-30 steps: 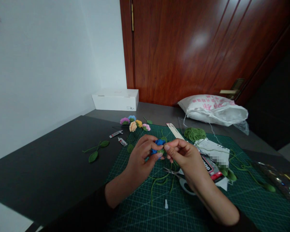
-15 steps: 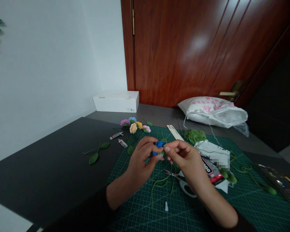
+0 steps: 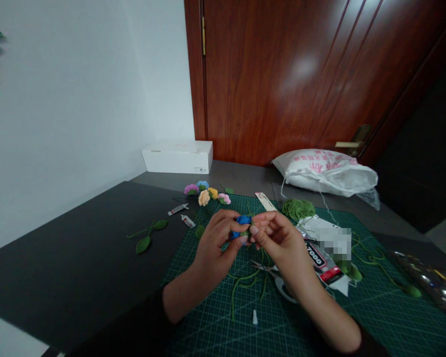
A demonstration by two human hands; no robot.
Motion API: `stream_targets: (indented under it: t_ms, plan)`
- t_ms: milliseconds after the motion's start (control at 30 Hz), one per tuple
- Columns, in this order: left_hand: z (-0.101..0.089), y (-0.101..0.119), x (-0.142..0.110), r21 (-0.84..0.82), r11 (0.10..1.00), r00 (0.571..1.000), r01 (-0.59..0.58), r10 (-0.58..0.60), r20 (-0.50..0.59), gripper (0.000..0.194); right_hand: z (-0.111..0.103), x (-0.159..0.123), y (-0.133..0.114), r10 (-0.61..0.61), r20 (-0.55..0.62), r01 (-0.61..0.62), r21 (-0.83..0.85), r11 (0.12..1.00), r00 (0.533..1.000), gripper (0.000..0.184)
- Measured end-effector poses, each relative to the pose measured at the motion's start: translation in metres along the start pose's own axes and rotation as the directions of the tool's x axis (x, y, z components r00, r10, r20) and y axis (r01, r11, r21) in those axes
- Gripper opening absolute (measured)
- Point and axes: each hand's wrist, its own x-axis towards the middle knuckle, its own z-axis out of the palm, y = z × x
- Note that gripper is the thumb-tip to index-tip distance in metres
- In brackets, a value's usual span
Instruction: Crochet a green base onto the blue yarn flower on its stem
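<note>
My left hand (image 3: 217,243) is closed around a small blue crocheted flower (image 3: 242,220) held above the green cutting mat (image 3: 215,317). My right hand (image 3: 278,238) meets it from the right, fingers pinched at the flower's green base. What the right fingertips grip is too small to name. Green stems (image 3: 245,282) hang and trail on the mat below both hands.
Scissors (image 3: 278,280) and a glue tube (image 3: 321,260) lie under my right wrist. A white cap (image 3: 255,317) sits near the front. Crocheted flowers (image 3: 207,192), green yarn (image 3: 298,207), loose leaves (image 3: 145,237), a white box (image 3: 178,156) and a white bag (image 3: 325,171) lie beyond.
Both hands stay together on the blue flower; the fingers have shifted only slightly and the view has drifted a little.
</note>
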Motion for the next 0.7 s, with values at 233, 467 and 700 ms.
stream_targets:
  t_ms: [233, 467, 700]
  plan:
    - [-0.0002, 0.0004, -0.0006, -0.017, 1.0, 1.0, 0.008, -0.008, 0.013, 0.018, -0.0008, -0.0011, -0.0012, 0.004, 0.008, -0.004, -0.03, 1.0, 1.0, 0.027]
    - [0.0001, -0.0002, -0.0015, -0.02, 1.0, 1.0, 0.011, -0.011, 0.012, 0.02, -0.0011, -0.0027, 0.0024, 0.012, -0.033, -0.014, -0.043, 0.999, 0.999, 0.027]
    - [-0.0003, -0.0001, -0.0016, -0.024, 0.999, 0.999, 0.023, -0.022, 0.032, 0.019, -0.0016, -0.0018, 0.0008, 0.011, -0.016, -0.012, -0.033, 0.999, 1.0, 0.026]
